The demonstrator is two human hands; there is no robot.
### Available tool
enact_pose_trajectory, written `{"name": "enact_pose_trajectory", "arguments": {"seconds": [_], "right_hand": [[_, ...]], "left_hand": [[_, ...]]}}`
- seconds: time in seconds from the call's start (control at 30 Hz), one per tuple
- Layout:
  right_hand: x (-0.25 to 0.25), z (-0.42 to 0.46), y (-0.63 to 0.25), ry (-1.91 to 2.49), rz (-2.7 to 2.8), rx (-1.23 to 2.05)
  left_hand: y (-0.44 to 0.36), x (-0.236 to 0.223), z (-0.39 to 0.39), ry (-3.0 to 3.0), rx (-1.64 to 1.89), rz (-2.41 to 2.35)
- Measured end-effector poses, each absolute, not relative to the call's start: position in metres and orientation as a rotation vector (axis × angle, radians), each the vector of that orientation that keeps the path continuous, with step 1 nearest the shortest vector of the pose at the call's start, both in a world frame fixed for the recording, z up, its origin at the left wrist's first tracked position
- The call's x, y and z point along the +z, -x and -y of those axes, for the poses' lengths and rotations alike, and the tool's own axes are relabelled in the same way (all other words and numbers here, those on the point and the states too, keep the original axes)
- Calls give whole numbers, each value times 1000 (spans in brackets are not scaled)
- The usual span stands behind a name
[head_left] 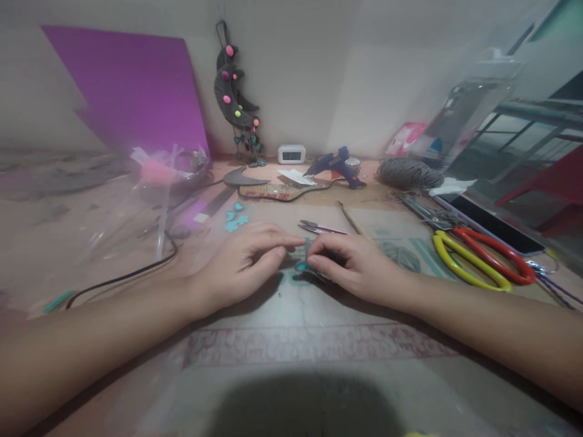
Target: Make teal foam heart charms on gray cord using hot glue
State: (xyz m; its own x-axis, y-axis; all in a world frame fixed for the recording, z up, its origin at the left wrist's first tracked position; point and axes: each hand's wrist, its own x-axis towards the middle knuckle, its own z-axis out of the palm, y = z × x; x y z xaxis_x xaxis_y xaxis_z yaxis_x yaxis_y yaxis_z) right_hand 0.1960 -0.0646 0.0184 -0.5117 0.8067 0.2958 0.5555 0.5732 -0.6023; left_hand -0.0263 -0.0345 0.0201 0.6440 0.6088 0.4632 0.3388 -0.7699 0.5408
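On the worktop (pixel 268 315), close handwork: the left hand (pixel 246 261) lies loosely open; the right hand (pixel 355 264) curls its fingers at a small teal piece (pixel 300 266), grip unclear. Such a piece calls for a light pinch.

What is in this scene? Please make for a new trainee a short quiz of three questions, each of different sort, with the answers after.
1. True or false: the small teal piece between the hands is nearer to the right hand than to the left hand.

2. Choose one. What colour is the big sheet at the left, near the wall?
a) green
b) purple
c) orange

3. Fill in the missing word: beside the phone, one big handle is red and the other is ____.

Key: 1 true; 2 b; 3 yellow.
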Motion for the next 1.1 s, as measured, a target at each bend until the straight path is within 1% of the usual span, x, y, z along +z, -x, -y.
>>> {"name": "enact_pose_trajectory", "arguments": {"seconds": [0.17,0.37,0.67,1.1], "right_hand": [[20,65,-196,1092,2250,593],[19,65,-194,1096,2238,587],[18,65,-193,1103,2240,580],[17,65,-194,1096,2263,557]], "left_hand": [[25,20,35,-2468,837,-821],[23,17,34,-2490,886,-779],[21,13,32,-2533,799,-766],[22,15,33,-2534,829,-773]]}}
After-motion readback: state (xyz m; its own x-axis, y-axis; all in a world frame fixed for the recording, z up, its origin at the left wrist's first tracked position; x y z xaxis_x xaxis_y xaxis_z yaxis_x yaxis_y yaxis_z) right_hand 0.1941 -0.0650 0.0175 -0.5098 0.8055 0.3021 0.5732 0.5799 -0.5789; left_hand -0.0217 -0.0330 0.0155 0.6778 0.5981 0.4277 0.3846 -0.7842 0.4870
